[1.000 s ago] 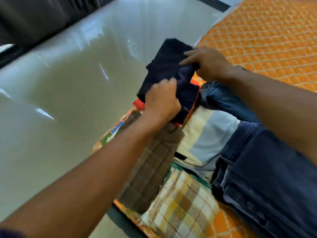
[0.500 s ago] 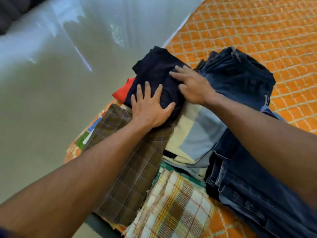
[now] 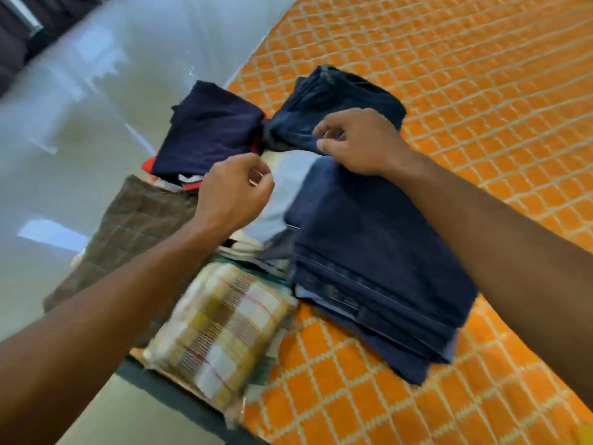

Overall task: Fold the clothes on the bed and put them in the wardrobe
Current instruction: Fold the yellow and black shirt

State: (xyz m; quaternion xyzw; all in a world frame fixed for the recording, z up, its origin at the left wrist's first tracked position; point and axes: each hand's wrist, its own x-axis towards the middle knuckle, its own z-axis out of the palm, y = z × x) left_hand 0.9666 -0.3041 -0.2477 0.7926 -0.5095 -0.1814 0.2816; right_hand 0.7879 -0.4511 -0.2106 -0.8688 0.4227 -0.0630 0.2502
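Head view: our right grip (image 3: 359, 142) pinches crumpled dark-blue denim (image 3: 337, 94) on the orange quilted bed (image 3: 449, 75); left grip (image 3: 234, 187) curled, contents unclear.

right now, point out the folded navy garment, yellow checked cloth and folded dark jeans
folded navy garment (image 3: 211, 130): head view, top face
yellow checked cloth (image 3: 224, 326): head view, top middle
folded dark jeans (image 3: 372, 252): head view, top layer

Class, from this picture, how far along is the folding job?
Done: navy top, brown plaid, yellow checked cloth and jeans lie folded on the bed. In hand: right hand pinches a crumpled denim piece. Left: folding it; nothing stored, no wardrobe in view.
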